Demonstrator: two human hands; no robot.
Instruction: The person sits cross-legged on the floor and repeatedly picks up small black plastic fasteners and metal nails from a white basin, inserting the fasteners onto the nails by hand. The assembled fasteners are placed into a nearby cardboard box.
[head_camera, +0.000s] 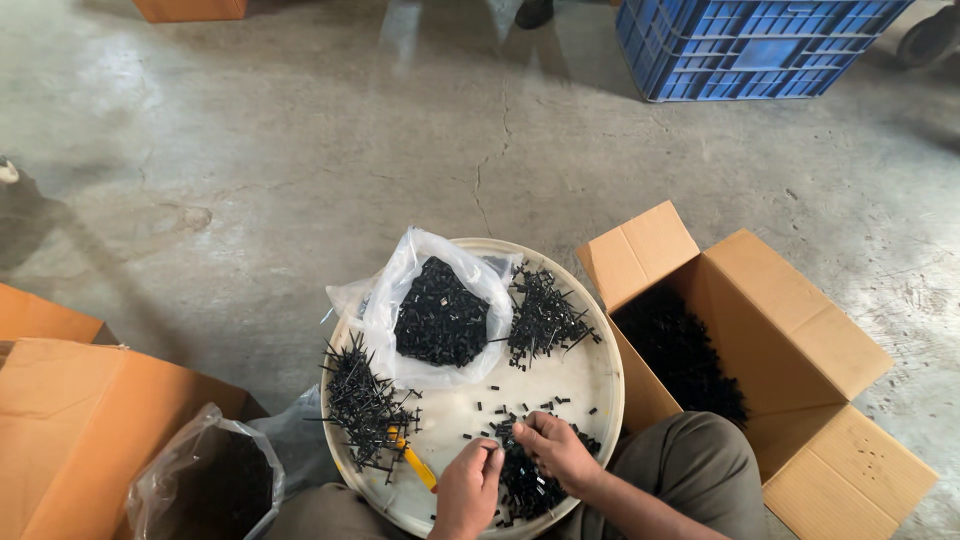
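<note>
Small black parts (525, 480) on cream tray (600, 385), under both hands' fingers (520, 432)

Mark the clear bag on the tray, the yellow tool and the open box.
clear bag (440, 325), head view, on the black parts inside it.
yellow tool (417, 465), head view, mid-handle.
open box (800, 330), head view, inner wall.

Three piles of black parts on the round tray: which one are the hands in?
The near-edge pile, loose small pieces under both hands. The other two, left and upper right, are spiky branched clusters, untouched.
</note>
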